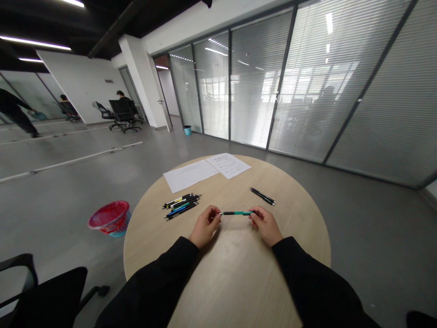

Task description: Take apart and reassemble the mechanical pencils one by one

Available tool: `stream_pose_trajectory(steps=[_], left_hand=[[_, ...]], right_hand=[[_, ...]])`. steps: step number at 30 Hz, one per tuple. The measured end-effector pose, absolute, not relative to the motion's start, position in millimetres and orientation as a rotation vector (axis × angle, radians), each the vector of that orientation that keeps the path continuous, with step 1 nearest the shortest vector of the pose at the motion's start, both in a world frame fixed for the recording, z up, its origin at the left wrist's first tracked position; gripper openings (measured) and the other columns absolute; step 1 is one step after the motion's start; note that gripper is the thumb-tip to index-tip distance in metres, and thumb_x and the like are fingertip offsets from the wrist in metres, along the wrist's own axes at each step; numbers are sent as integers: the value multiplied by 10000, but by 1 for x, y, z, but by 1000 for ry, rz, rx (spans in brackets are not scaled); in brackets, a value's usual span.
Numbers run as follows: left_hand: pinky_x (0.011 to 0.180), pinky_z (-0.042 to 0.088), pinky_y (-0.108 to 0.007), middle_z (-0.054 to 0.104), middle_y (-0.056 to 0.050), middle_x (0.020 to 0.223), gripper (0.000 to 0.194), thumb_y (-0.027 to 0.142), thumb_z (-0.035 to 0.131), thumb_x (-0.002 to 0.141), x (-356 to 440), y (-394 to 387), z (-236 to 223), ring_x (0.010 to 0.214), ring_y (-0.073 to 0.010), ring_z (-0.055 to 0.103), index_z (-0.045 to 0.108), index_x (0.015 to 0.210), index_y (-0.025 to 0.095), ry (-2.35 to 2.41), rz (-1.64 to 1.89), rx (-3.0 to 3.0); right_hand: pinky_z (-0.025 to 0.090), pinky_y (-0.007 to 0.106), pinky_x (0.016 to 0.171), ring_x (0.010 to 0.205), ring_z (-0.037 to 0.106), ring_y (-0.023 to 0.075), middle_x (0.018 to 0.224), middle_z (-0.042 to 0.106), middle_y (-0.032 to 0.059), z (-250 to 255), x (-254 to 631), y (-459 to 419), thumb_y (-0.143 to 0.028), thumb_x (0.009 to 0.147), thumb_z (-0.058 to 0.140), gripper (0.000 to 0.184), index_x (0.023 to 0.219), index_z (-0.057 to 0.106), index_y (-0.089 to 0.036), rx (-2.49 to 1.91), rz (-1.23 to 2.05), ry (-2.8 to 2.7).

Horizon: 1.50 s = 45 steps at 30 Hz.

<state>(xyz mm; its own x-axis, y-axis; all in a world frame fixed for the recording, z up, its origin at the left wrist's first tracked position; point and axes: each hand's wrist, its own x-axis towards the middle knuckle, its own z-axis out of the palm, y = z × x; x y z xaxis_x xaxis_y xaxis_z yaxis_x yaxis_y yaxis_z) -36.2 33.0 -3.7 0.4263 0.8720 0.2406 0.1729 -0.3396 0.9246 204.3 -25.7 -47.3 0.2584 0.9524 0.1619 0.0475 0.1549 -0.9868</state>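
A green pen [238, 213] with a dark grip section lies level between my two hands, just above the round wooden table [235, 269]. My left hand [206, 224] pinches its tip end between thumb and fingers. At the other end, my right hand [264, 223] is closed on the pen near its clip. To the left of my left hand, several pens [182, 205] in black, blue, green and yellow lie in a loose pile. Beyond my right hand rest black pens [262, 196] side by side; their exact number is hard to make out.
Two paper sheets [191, 175] lie at the table's far edge. A red-lined basket [111, 217] stands on the floor to the left, with a black chair [51, 296] nearer me. Glass partitions with blinds [256, 86] run behind the table. People are in the background at left.
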Motion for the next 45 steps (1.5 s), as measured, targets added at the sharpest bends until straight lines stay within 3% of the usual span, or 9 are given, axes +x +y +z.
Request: stream_pose_trajectory(steps=[5,12,27,35,41,45], left_hand=[[711,467,-270,630,-22,797,225,363,666,820,-35,31,4,759,-157,598,584,884,164,846,999,1643],[693,476,-258,650,-20,769,251,371,717,790,-35,31,1,729,-147,617,602,861,159,809,1018,1528],[718,500,-272,672,-52,895,222,366,632,825,-37,36,0,759,-144,629,542,890,173,871,1054,1545],[622,423,-275,589,0,727,85,266,536,852,-41,39,-3,641,-152,528,561,878,189,1118,909,2054],[783,466,-346,641,-76,910,114,240,537,862,-45,41,-3,846,-223,594,628,907,188,1120,776,2382],[781,466,-349,650,-79,875,103,216,549,852,-47,48,-8,851,-233,601,640,887,184,1196,766,2406]], right_hand=[[438,256,524,595,570,144,772,665,35,-45,203,-26,-446,800,660,311,946,651,-171,-1216,904,-1072],[414,239,492,571,555,132,751,657,24,-48,204,-24,-452,782,678,325,943,651,-170,-1212,895,-1047],[406,233,475,559,550,125,750,658,28,-44,203,-25,-449,781,686,322,933,655,-167,-1208,893,-1030],[382,218,444,531,535,109,737,656,20,-41,203,-26,-453,766,694,330,926,654,-167,-1200,903,-958],[380,218,433,513,526,104,724,651,21,-42,203,-25,-467,754,710,350,924,656,-166,-1193,906,-926],[374,217,427,518,527,108,725,652,23,-42,203,-25,-468,747,717,354,921,652,-167,-1189,915,-915]])
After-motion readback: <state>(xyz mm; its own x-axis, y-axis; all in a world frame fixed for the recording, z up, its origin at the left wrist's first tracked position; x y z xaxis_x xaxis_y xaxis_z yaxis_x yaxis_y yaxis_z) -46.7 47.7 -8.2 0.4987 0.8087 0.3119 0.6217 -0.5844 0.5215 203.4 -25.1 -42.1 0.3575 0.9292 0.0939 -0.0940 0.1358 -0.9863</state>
